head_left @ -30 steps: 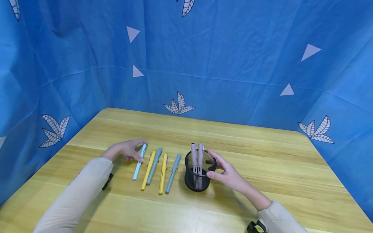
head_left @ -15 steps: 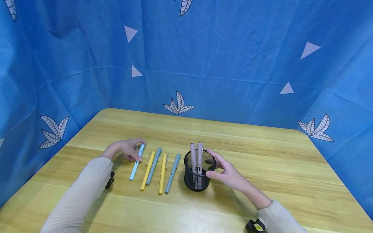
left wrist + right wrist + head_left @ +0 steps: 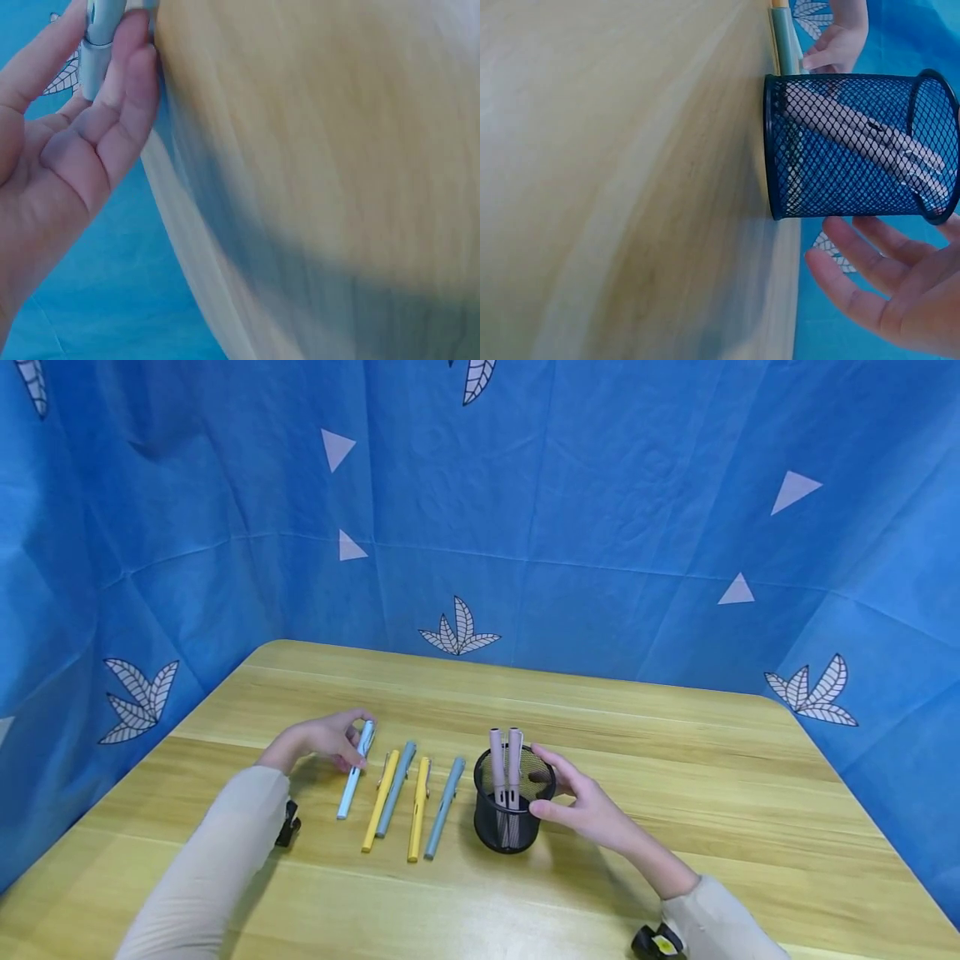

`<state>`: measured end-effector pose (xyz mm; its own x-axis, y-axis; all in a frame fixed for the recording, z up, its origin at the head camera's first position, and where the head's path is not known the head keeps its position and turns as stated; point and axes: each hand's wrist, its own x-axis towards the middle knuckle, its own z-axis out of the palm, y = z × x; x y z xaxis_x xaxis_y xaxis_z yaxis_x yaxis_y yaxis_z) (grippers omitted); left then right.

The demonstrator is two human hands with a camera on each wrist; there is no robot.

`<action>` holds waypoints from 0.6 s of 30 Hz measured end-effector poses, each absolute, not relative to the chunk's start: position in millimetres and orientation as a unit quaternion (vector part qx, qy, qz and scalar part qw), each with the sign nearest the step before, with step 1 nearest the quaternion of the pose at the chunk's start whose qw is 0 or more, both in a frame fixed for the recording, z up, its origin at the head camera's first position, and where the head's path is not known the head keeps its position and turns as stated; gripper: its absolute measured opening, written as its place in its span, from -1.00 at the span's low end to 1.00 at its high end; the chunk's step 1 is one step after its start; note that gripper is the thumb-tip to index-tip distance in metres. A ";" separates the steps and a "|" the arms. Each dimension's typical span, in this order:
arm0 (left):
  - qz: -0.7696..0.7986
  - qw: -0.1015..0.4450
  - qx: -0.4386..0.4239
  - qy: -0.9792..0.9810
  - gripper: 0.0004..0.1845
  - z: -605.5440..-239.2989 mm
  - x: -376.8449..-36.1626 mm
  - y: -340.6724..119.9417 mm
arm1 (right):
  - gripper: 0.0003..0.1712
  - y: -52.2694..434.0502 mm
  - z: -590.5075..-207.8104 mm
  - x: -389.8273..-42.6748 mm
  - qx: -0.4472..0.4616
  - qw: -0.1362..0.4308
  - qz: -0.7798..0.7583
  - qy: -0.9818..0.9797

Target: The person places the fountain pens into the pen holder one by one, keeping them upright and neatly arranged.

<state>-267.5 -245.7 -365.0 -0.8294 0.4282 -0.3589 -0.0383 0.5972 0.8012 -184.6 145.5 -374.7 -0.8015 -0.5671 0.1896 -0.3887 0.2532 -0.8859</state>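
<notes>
Since a second ago my left hand has lifted the far end of the light blue pen off the wooden table; my fingers pinch its cap, as far as the blurred wrist view shows. It sits leftmost in the row, beside two yellow pens and two grey-blue ones. My right hand curls loosely beside the black mesh pen cup, fingers spread, seemingly touching its rim; two pink pens stand inside.

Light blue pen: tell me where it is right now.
In the head view the light blue pen is leftmost of the row of pens on the table, left of a yellow pen. The left hand pinches its far end.
</notes>
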 end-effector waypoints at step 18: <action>0.486 0.199 0.146 0.839 -0.16 -350.4 -271.0 -247.8 | -0.21 144.6 -371.3 -185.6 -0.307 0.071 -0.505 0.804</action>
